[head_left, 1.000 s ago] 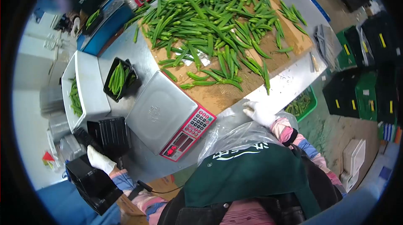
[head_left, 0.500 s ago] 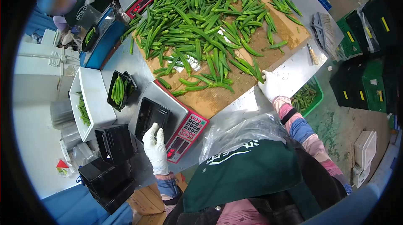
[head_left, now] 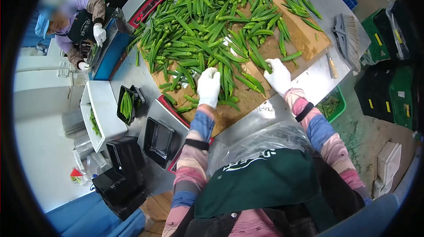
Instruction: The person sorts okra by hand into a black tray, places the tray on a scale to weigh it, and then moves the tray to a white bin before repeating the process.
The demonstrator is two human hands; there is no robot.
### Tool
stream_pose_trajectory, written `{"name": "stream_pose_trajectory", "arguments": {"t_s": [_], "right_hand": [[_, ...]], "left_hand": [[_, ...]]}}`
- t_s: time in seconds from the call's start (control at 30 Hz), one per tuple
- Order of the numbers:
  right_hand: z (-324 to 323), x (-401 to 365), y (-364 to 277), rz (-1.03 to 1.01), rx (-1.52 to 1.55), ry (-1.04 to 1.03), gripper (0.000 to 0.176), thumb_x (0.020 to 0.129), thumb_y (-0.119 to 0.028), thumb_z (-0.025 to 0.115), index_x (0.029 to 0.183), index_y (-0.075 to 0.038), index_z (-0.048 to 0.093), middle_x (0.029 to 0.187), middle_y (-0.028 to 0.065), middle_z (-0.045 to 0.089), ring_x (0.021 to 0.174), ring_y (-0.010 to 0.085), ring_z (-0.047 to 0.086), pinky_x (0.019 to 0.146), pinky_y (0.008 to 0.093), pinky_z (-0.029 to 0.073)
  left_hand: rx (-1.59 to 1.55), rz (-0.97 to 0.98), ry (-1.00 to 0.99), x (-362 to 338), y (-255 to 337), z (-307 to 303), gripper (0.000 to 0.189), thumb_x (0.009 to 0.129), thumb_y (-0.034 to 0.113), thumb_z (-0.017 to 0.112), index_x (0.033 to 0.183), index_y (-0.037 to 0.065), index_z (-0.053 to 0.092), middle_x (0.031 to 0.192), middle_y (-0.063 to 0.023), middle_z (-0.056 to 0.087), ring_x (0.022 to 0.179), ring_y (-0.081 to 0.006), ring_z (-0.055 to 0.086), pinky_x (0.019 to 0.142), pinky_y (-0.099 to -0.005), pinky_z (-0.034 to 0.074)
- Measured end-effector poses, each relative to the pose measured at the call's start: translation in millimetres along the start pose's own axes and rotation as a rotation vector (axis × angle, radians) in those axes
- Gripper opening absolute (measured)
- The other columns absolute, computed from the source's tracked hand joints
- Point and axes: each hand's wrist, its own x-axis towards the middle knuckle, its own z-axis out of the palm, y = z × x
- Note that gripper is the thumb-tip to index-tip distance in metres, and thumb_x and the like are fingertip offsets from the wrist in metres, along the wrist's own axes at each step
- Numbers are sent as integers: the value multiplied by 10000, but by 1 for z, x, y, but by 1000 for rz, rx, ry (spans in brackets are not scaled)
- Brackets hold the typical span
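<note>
A heap of green okra pods [head_left: 190,38] is spread over flattened cardboard [head_left: 229,120] on the metal table. My left hand [head_left: 208,87], in a white glove, is at the near edge of the heap, over some pods. Its fingers are bent down, and whether they grip a pod is hidden. My right hand [head_left: 278,77], also gloved, has its fingers closed at the end of an okra pod [head_left: 259,61] on the heap's right side. A black plastic tray [head_left: 159,139] sits on the red-edged scale [head_left: 179,124], left of my left arm.
A tray of okra [head_left: 126,105], a white bin [head_left: 108,122] and stacked black trays [head_left: 126,155] stand left. A brush [head_left: 346,38] and a wooden-handled tool [head_left: 332,66] lie right. A green basket [head_left: 339,104] is below the edge. A co-worker [head_left: 81,20] works at far left.
My left hand has moved from the black tray on the scale up and right to the okra heap. My right hand has shifted slightly up and left. The co-worker's hands have moved.
</note>
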Motion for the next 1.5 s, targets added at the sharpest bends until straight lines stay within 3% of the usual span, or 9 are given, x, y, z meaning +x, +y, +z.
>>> {"name": "stream_pose_trajectory", "arguments": {"t_s": [0.23,0.33,0.53,0.7,0.97,1.1,1.33,1.4,1.5], "right_hand": [[37,45,8,-223,-396,-118,443,786,-265,767,1153,-67,617,991,138,619,932,312,642,802,438,513],[26,47,13,-142,-143,-209,409,819,-231,719,1160,-20,637,1000,170,677,935,323,668,814,416,520],[-43,25,13,543,1112,-697,347,897,-157,684,1198,11,649,960,77,707,862,135,637,771,294,515],[-36,14,16,449,970,-646,293,891,-143,701,1144,-3,651,930,52,692,852,113,617,753,275,506],[30,-2,-12,-162,-137,-362,465,772,-235,800,1132,-50,571,1047,188,689,960,361,692,822,446,556],[32,3,-18,-23,-149,-428,431,783,-201,793,1139,-41,610,1024,134,709,908,289,705,798,408,552],[-40,10,20,673,1076,-672,348,862,-177,744,1153,7,694,974,44,722,866,91,624,771,273,509],[-35,15,15,477,822,-719,347,861,-174,746,1151,9,690,981,43,726,876,106,643,787,284,520],[-7,6,-17,90,407,-527,330,815,-137,737,1116,-11,684,1020,122,730,917,243,703,807,370,550]], "left_hand": [[438,-8,-68,22,10,11,358,843,255,771,1099,16,700,956,-115,743,893,-304,709,820,-389,547],[-200,-481,-303,20,21,-22,290,873,224,759,1088,37,707,870,-42,722,833,-211,700,782,-347,549],[-1303,-632,-511,-24,34,-55,411,951,143,661,1336,41,559,1152,-65,678,1028,-180,669,900,-410,580],[-1616,-617,-397,-45,53,-55,381,1025,244,604,1341,37,558,1166,-118,693,1062,-258,680,961,-492,554],[-286,-406,77,-31,16,-32,256,893,222,755,1051,43,666,845,-1,665,704,-89,577,663,-297,495],[28,-352,64,-30,-28,-3,255,867,243,780,931,10,701,790,-10,687,703,-117,610,667,-288,496],[-223,-397,27,-29,2,-38,241,867,195,757,982,-2,680,838,-20,695,755,-114,613,717,-287,504],[-198,-360,82,-25,12,-20,265,895,197,757,1059,12,663,887,-10,671,753,-81,593,683,-264,510],[343,-365,12,-22,39,4,591,812,316,808,1263,-5,599,1118,-202,711,1018,-303,695,900,-376,534]]}}
